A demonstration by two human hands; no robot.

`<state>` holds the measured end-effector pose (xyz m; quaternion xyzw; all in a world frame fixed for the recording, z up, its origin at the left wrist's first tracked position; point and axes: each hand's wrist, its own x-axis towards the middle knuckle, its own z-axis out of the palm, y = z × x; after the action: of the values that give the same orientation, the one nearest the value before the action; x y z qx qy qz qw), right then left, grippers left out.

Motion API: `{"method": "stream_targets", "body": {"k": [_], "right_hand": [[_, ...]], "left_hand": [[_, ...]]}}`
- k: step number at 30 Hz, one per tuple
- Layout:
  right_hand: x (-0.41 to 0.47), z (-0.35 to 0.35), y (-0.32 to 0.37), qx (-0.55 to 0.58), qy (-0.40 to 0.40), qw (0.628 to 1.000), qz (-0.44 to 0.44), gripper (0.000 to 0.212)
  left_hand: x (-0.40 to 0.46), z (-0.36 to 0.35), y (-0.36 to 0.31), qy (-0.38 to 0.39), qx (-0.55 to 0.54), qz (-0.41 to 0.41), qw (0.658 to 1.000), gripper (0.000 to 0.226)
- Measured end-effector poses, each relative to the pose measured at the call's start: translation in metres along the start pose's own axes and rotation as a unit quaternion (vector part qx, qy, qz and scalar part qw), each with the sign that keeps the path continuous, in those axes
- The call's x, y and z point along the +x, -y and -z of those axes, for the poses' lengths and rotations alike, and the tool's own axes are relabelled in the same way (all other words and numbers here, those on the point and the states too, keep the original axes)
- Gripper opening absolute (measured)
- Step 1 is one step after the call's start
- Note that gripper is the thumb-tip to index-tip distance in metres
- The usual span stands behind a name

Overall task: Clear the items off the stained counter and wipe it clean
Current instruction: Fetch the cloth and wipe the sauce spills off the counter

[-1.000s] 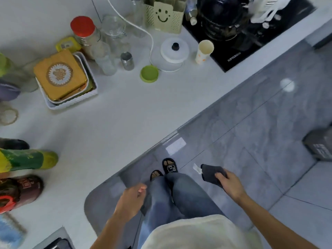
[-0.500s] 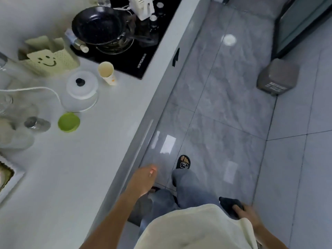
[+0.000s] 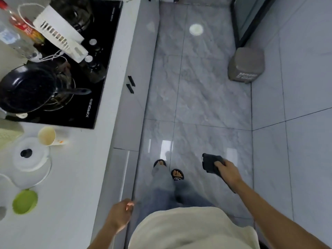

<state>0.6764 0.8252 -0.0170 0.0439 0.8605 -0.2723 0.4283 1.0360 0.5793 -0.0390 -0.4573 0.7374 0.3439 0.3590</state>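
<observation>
While the person stands on the grey tiled floor (image 3: 206, 97) beside the counter (image 3: 71, 177), the left hand (image 3: 120, 215) hangs just off the counter's front edge, fingers loosely curled and holding nothing. Out to the other side, over the floor and well apart from the counter, the right hand (image 3: 227, 172) grips a dark cloth (image 3: 210, 163), fingers curled round its rear part while the rest sticks forward. Near the counter's left edge lies a green lid (image 3: 25, 201), and beyond it a white round lid with a black knob (image 3: 31, 154) rests on a clear bowl. Just past that, a paper cup (image 3: 47, 136) stands close to the near edge of the black cooktop (image 3: 100, 83). On the cooktop sits a dark pan (image 3: 27, 88) with its handle pointing toward the counter's front edge, and farther back a white power strip (image 3: 59, 35) lies slanted across it, beside a clear plastic bottle (image 3: 16, 35). Across the floor, a grey bin (image 3: 246, 64) stands near a dark-framed door.
</observation>
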Motion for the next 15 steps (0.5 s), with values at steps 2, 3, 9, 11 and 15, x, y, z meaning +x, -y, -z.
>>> {"method": "stream_targets", "body": {"k": [2, 3, 9, 11, 15], "right_hand": [[0.018, 0.007, 0.030, 0.038, -0.015, 0.999, 0.015, 0.028], [0.027, 0.010, 0.044, 0.052, -0.020, 0.998, 0.021, 0.028], [0.072, 0.025, 0.096, 0.038, -0.024, 0.999, 0.004, 0.028], [0.078, 0.031, 0.102, 0.040, -0.018, 0.999, -0.027, 0.027], [0.085, 0.047, 0.100, 0.037, -0.026, 0.996, -0.071, 0.027]], "left_hand": [[0.010, 0.014, -0.009, 0.016, 0.011, 0.005, 1.000, 0.022], [0.017, 0.021, -0.014, 0.022, 0.017, 0.009, 1.000, 0.024], [0.086, 0.088, -0.064, 0.033, 0.038, -0.002, 0.999, 0.022], [0.110, 0.118, -0.093, 0.028, 0.047, -0.017, 0.998, 0.019], [0.160, 0.185, -0.167, 0.014, 0.038, -0.061, 0.997, 0.031]]}}
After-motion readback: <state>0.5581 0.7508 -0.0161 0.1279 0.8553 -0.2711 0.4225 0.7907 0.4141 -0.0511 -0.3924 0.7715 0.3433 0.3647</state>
